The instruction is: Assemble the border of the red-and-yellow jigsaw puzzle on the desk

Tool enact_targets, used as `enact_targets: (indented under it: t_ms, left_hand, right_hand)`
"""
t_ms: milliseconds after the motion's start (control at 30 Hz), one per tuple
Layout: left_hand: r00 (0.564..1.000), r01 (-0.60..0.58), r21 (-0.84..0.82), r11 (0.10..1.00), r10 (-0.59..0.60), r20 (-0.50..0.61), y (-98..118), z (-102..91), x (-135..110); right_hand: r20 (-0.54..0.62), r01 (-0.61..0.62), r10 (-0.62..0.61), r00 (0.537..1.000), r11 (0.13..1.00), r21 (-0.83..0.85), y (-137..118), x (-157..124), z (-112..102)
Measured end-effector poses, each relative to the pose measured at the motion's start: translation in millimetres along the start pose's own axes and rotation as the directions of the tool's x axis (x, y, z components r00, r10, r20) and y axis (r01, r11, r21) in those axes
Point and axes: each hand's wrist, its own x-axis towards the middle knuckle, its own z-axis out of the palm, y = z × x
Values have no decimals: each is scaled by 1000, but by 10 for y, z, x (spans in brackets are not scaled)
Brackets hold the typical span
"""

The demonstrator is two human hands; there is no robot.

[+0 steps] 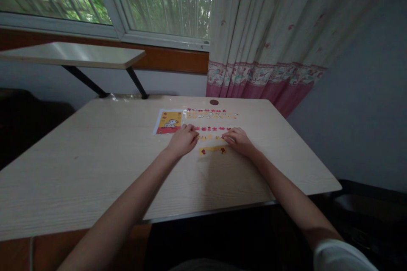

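My left hand point(184, 139) rests on the table with its fingers curled together at the left end of a row of loose yellow puzzle pieces point(209, 137). At the right end of that row, the fingertips of my right hand point(239, 139) are closed on a piece. Below the row lies a yellow strip of joined puzzle pieces point(212, 150) with red marks at both ends. A row of red puzzle pieces point(209, 128) runs just above my fingertips. The pieces right at my fingertips are partly covered.
A picture sheet point(170, 122) with a white animal on yellow and red lies left of the pieces. More rows of pieces point(210, 114) are farther back. A raised shelf point(79, 55) stands on the table point(111, 169) at the left; a curtain point(254, 42) hangs behind.
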Motion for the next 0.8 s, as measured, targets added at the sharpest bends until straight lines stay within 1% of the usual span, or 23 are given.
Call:
enact_targets:
  t_ms: [267,467,567,633,800]
  left_hand:
    - [999,-27,-70,997,29,21,-60,46,52]
    - [999,-29,-93,995,28,-19,27,34,60]
    - [998,-56,-115,992,54,-16,62,53,93]
    - [998,-70,-131,989,69,-13,57,84,122]
    - [998,-56,-200,978,52,-25,18,138,181]
  right_hand:
    - [-6,-6,6,1000,1000,15,11,-12,9]
    - [2,-2,2,1000,1000,5,10,-10,-6]
    - [11,-1,1,1000,1000,4,9,-11,-17]
    - [8,-1,1,1000,1000,11,5,-14,-21]
    - [1,-5,5,1000,1000,22,5,-19,-17]
